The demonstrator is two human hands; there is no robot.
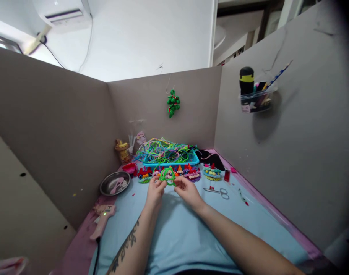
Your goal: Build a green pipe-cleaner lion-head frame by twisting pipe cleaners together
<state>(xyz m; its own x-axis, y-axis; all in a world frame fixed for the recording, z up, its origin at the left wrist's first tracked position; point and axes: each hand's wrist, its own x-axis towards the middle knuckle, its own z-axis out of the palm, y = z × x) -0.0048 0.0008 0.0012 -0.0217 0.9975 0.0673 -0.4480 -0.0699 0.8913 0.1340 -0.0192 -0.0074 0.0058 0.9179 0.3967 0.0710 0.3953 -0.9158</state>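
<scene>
Both hands are raised over the middle of the blue cloth (pixel 174 244), gripping a bright green piece of pipe cleaner (pixel 168 174) bent into loops. My left hand (pixel 155 191) pinches its left side between thumb and fingers. On the opposite side, my right hand (pixel 188 192) pinches the lower right edge. Just behind the piece stands a row of colourful pipe-cleaner figures (pixel 192 173), partly hidden by it. Farther back, a blue tray (pixel 194 157) is heaped with tangled pipe cleaners (pixel 165 149).
Silver scissors (pixel 217 192) lie to the right, near a blue-and-yellow figure (pixel 212 173). On the left are a metal bowl (pixel 104 187) and a pink glue gun (pixel 102 223) with a lit green light. Grey panels (pixel 163 126) enclose the table; a clear holder (pixel 256 102) hangs on the right one.
</scene>
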